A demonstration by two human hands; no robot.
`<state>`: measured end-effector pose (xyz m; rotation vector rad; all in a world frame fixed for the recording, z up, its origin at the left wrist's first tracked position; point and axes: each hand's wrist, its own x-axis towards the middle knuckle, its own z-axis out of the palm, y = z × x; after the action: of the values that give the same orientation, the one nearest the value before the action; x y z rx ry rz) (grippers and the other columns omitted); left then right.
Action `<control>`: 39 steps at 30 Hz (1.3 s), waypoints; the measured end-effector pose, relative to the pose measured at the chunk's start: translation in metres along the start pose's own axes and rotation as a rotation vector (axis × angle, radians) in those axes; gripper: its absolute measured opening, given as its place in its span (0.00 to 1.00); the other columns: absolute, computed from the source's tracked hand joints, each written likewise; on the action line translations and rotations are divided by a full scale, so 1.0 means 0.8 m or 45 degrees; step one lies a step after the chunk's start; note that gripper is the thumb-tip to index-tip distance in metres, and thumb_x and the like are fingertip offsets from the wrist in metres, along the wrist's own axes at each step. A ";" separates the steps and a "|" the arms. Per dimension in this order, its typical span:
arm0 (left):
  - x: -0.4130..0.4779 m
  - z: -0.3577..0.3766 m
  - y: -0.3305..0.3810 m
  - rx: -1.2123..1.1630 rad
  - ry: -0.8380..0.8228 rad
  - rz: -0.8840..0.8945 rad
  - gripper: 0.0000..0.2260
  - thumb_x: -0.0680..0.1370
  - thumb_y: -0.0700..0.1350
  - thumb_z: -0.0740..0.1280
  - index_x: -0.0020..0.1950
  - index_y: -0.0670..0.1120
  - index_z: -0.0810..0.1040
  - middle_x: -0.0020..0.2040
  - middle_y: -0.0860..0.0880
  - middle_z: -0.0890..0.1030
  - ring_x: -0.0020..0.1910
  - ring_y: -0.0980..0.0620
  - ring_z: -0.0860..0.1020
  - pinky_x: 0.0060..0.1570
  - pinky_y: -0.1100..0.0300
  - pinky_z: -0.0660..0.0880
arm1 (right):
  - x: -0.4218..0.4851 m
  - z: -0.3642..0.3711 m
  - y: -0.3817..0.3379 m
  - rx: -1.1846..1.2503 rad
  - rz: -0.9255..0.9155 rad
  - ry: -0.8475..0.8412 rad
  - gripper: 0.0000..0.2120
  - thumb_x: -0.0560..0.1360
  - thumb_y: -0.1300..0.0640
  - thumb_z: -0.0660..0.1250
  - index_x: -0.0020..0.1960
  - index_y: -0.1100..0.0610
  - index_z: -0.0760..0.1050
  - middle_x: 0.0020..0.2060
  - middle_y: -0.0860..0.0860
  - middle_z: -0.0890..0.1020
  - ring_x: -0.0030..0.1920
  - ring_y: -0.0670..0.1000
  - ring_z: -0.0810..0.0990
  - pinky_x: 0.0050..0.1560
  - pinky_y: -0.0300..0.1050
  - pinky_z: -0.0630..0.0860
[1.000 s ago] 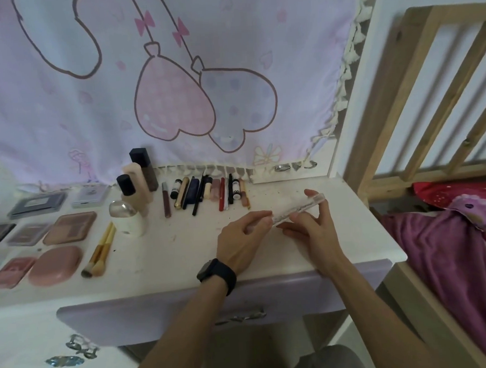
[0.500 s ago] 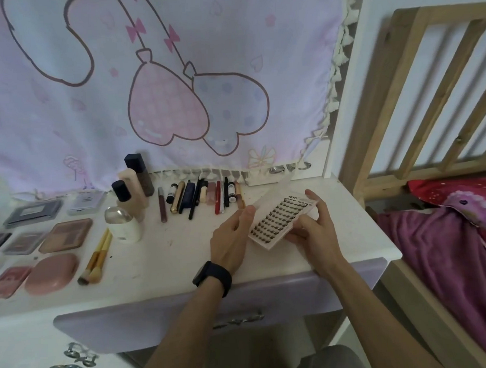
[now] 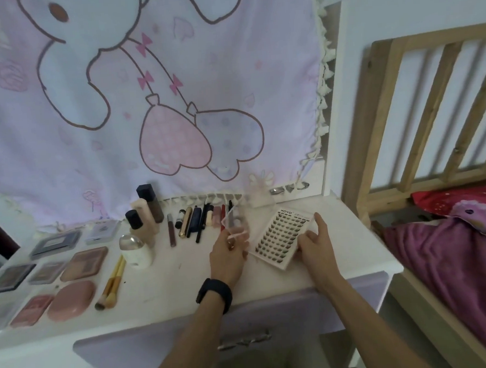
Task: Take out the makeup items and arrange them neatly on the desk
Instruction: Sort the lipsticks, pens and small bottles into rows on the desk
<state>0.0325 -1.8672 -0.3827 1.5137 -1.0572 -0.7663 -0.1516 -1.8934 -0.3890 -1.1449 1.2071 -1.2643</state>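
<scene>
1. The white rectangular tray of black false-lash clusters (image 3: pixel 278 238) is at centre right of the frame, over the white desk (image 3: pixel 185 285) and tilted. You can't tell whether its near corner touches the top.
2. Your right hand (image 3: pixel 315 242) grips the tray's right edge, fingers curled round it and index finger up by the far corner.
3. Your left hand (image 3: pixel 228 257), with a black wristband (image 3: pixel 214 295), pinches the lower edge of a clear plastic lid (image 3: pixel 235 226). The lid is blurred, held upright just left of the tray.
4. Behind the lid, a row of slim pens and lipstick tubes (image 3: pixel 193 223) lies side by side.
5. Further left stand dark-capped beige bottles (image 3: pixel 145 214) and a white round bottle (image 3: pixel 135 251).
6. Two yellow-handled brushes (image 3: pixel 112 286) lie below them.
7. At lower left are flat pink and grey palettes (image 3: pixel 84 262) and a pink oval compact (image 3: pixel 72 301).
8. A pink cartoon-print cloth (image 3: pixel 147 104) hangs behind. A wooden bed rail (image 3: pixel 429 103) is at right.
</scene>
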 end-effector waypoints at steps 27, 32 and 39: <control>0.027 0.104 0.015 0.107 -0.048 0.097 0.06 0.78 0.48 0.71 0.54 0.54 0.82 0.48 0.56 0.83 0.46 0.60 0.81 0.38 0.76 0.72 | -0.034 -0.135 0.036 -1.053 -0.364 0.361 0.21 0.79 0.50 0.67 0.69 0.56 0.74 0.64 0.51 0.79 0.65 0.56 0.73 0.65 0.42 0.62; 0.023 0.095 0.002 0.380 -0.135 0.162 0.11 0.78 0.48 0.71 0.60 0.55 0.80 0.48 0.58 0.81 0.46 0.63 0.77 0.46 0.74 0.68 | -0.052 -0.137 0.059 -1.041 -0.524 0.456 0.21 0.74 0.53 0.75 0.65 0.58 0.77 0.65 0.53 0.78 0.65 0.55 0.71 0.67 0.54 0.69; 0.050 0.101 0.004 0.557 -0.095 0.212 0.08 0.78 0.49 0.70 0.57 0.53 0.82 0.45 0.57 0.81 0.50 0.55 0.79 0.59 0.57 0.75 | -0.030 -0.135 0.047 -1.127 -0.439 0.525 0.19 0.74 0.43 0.72 0.62 0.47 0.79 0.59 0.46 0.82 0.62 0.53 0.72 0.61 0.55 0.69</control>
<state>-0.0246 -1.9367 -0.3939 1.7412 -1.4560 -0.4964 -0.2560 -1.8641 -0.4319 -1.8361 2.0589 -1.2763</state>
